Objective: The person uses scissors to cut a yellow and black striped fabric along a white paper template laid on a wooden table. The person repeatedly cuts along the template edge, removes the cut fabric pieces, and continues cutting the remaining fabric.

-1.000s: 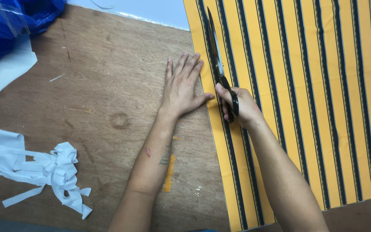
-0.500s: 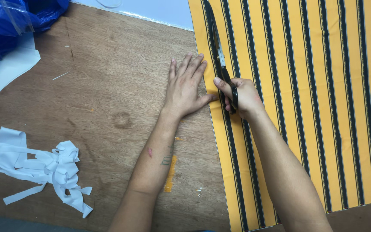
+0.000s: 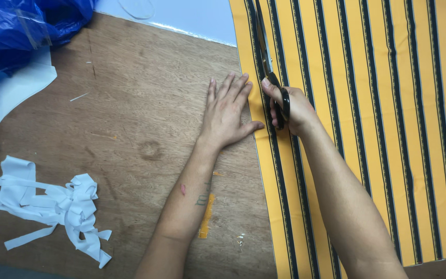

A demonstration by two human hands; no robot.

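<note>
Striped fabric (image 3: 388,129): yellow-orange cloth with dark lengthwise stripes, laid flat over the right part of the wooden tabletop (image 3: 130,129); its left edge runs from the top of the view down to the bottom, and its far edges pass out of view at the top and right.

Scissors (image 3: 267,57): long metal blades with black handle loops, lying along a dark stripe close to the fabric's left edge, tips pointing away from the person. How far the blades are parted cannot be told.

Right hand (image 3: 290,108): fingers (image 3: 267,87) clamped through and around the scissor handles, resting on the fabric; the forearm lies diagonally over the stripes.

Left hand (image 3: 228,111): flat, palm down, fingers spread apart, holding nothing. It lies at the fabric's left edge just beside the scissors, fingertips and thumb on the narrow yellow strip, the heel on bare wood.

White strips (image 3: 52,204): a loose tangled heap of narrow offcuts at lower left, well apart from both hands.

Blue plastic bag (image 3: 21,31): crumpled, at the top left corner.

White sheet piece (image 3: 19,90): just below the bag, at the left edge.

Yellow mark (image 3: 206,217): short streak on the wood beside the left forearm.
</note>
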